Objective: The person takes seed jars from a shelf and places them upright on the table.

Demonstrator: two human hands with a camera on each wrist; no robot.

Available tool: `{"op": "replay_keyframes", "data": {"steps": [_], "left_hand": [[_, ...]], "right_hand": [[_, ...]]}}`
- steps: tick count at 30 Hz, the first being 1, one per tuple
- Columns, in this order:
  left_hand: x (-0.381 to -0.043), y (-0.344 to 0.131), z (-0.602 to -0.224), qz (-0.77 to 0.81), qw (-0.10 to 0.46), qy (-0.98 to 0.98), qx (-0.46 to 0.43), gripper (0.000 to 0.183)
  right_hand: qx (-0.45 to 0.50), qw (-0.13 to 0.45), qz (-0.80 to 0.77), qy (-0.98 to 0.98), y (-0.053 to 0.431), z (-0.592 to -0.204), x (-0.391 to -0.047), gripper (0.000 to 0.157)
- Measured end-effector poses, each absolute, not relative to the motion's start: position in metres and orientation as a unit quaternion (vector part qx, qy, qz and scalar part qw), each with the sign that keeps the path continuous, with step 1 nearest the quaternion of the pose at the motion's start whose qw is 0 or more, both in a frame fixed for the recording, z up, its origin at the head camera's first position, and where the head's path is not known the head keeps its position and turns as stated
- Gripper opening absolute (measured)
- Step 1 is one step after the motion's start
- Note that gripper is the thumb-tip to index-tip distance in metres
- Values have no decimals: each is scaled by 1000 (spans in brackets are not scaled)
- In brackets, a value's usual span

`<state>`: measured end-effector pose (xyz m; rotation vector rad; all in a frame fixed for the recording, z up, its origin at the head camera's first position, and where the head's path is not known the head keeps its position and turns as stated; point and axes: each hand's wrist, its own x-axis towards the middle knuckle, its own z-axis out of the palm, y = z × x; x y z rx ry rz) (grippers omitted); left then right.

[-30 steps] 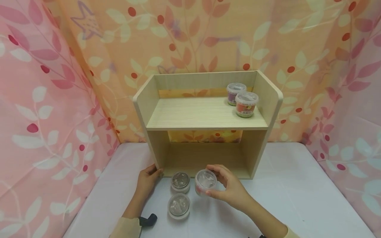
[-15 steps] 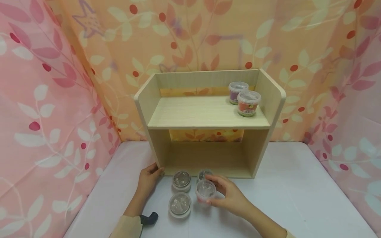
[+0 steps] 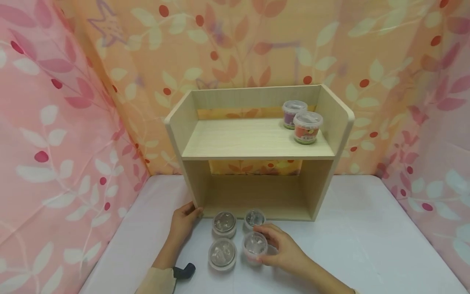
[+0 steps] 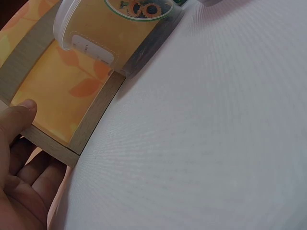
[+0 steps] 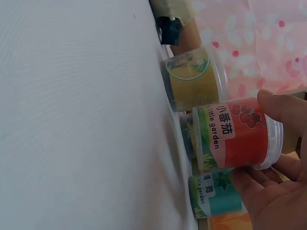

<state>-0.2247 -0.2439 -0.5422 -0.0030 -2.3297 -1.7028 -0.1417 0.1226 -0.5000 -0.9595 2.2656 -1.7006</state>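
Observation:
My right hand (image 3: 284, 251) pinches a clear-lidded plastic tub (image 3: 254, 247) between thumb and fingers. Its red label shows tomatoes and "little garden" in the right wrist view, where the tub's base is close over the white tabletop. Just behind it stands a tub with a green label (image 5: 216, 194). To its left are two more lidded tubs, a rear one (image 3: 224, 223) and a front one (image 3: 222, 254); a yellow sunflower label (image 4: 139, 9) shows on one in the left wrist view. My left hand (image 3: 183, 220) grips the lower left front corner of a wooden shelf (image 3: 257, 158), thumb on one face, fingers behind.
On the shelf's upper board, at the right end, stand a purple-labelled tub (image 3: 290, 114) and a red-labelled tub (image 3: 307, 130). A white-covered table (image 3: 367, 228) carries everything. Patterned curtains (image 3: 238, 49) enclose the back and both sides. A black strap piece (image 3: 185, 271) sits at the left wrist.
My right hand has drawn the red-labelled tub toward me, away from the shelf. The green-labelled tub behind it, hidden a second ago, has come into sight. The left hand keeps its grip.

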Motion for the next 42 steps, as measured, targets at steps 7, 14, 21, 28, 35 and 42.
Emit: {"op": "replay_keyframes", "data": {"steps": [7, 14, 21, 28, 35, 42], "left_hand": [[-226, -242, -540, -595, 124, -794, -4, 41], [-222, -245, -540, -581, 124, -805, 12, 42], [-220, -249, -543, -588, 120, -800, 13, 42], [-218, -250, -546, -592, 119, -797, 19, 42], [-219, -245, -546, -600, 130, -789, 6, 42], [-222, -242, -544, -590, 133, -796, 2, 41]], "right_hand": [[-336, 23, -530, 778, 120, -506, -141, 78], [-314, 22, -530, 788, 114, -513, -135, 80], [-294, 35, -528, 796, 110, -511, -133, 82], [-304, 37, -477, 824, 112, -508, -135, 83], [-323, 44, -423, 846, 121, -493, -135, 81], [-326, 15, -398, 857, 139, -458, -136, 63]]}}
